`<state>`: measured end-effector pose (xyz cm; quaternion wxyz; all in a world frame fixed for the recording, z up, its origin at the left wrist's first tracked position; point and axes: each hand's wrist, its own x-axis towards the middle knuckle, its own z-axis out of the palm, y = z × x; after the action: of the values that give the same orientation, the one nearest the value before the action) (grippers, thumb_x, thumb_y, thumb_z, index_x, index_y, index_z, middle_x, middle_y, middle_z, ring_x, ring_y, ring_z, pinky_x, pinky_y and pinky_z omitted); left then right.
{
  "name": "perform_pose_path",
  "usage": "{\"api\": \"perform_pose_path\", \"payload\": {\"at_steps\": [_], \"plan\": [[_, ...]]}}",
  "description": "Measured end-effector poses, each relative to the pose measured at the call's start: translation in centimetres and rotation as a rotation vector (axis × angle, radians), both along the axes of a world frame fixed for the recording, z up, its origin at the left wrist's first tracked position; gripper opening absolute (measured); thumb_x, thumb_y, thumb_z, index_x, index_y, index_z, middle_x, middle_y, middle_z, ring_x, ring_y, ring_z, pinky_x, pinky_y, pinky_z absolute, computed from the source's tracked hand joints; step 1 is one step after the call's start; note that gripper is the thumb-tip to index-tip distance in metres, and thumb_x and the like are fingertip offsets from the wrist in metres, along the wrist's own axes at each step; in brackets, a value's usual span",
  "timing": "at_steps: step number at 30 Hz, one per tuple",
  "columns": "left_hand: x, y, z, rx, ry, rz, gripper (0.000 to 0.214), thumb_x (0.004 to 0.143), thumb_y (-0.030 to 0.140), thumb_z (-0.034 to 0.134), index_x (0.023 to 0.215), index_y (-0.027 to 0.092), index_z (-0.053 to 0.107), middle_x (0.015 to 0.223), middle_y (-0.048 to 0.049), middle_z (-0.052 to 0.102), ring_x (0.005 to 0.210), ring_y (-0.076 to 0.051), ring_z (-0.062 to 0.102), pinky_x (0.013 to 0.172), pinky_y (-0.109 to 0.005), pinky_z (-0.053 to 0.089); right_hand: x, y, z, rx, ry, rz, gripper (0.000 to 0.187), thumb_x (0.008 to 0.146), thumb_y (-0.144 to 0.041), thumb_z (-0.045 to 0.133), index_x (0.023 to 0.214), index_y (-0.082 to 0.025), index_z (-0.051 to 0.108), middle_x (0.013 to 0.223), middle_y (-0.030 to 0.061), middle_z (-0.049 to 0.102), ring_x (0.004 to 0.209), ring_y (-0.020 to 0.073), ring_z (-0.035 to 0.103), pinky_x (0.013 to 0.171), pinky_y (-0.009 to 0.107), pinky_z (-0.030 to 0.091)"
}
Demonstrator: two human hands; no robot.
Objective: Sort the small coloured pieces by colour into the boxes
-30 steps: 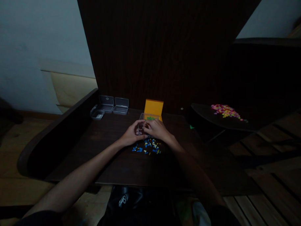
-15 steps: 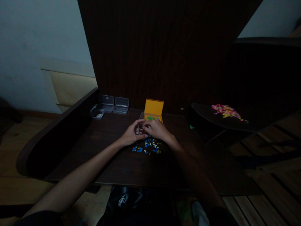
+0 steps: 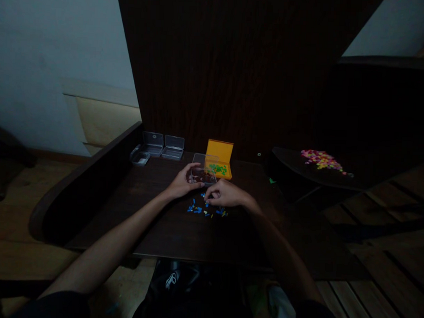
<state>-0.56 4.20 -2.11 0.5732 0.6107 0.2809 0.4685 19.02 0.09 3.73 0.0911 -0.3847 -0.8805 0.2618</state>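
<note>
My left hand grips the left side of a clear plastic box, thumb on the near edge and fingers round the far side. The box's lid stands open at the back, and small dark reddish pieces lie inside. My right hand is just right of and nearer than the box, fingers curled together at the pile of small blue, yellow and whitish pieces. Whatever its fingertips hold is too small to make out. Behind the box is an open orange case with small green pieces in it.
Several clear plastic boxes stand open at the back left of the dark wooden table. Pink and yellow pieces are heaped on a dark ledge at the right. A raised wooden side bounds the table's left.
My right hand has moved from over the clear box toward me, down to the loose pieces. The box and the orange case's green pieces show more fully. My left hand still holds the box.
</note>
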Motion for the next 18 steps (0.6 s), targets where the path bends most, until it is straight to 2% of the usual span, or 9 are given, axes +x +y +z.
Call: {"api": "perform_pose_path", "payload": {"at_steps": [6, 12, 18], "plan": [[-0.3, 0.1, 0.3, 0.023, 0.026, 0.036, 0.073, 0.059, 0.020, 0.082, 0.123, 0.017, 0.047, 0.122, -0.0122, 0.057, 0.098, -0.020, 0.064, 0.094, -0.043, 0.050, -0.6, 0.1, -2.4, 0.090, -0.124, 0.013, 0.019, 0.076, -0.016, 0.064, 0.091, -0.017, 0.075, 0.061, -0.0024, 0.061, 0.054, 0.0084, 0.049, 0.060, 0.020, 0.035], [-0.3, 0.0, 0.4, 0.015, 0.032, 0.044, 0.074, 0.058, 0.020, 0.083, 0.123, 0.017, 0.048, 0.121, -0.0127, 0.057, 0.094, -0.019, 0.065, 0.093, -0.043, 0.050, -1.0, -0.2, -2.2, 0.110, -0.200, -0.018, 0.020, 0.076, -0.015, 0.062, 0.091, -0.019, 0.075, 0.067, -0.0002, 0.066, 0.060, 0.0107, 0.054, 0.062, 0.021, 0.034], [-0.3, 0.1, 0.2, 0.015, 0.015, 0.028, 0.074, 0.059, 0.020, 0.083, 0.124, 0.017, 0.048, 0.123, -0.0131, 0.057, 0.097, -0.019, 0.064, 0.093, -0.040, 0.051, -1.2, -0.4, -2.4, 0.124, -0.207, -0.030, 0.019, 0.084, -0.016, 0.055, 0.092, -0.018, 0.072, 0.080, 0.0036, 0.070, 0.072, 0.0136, 0.059, 0.065, 0.022, 0.035]]}}
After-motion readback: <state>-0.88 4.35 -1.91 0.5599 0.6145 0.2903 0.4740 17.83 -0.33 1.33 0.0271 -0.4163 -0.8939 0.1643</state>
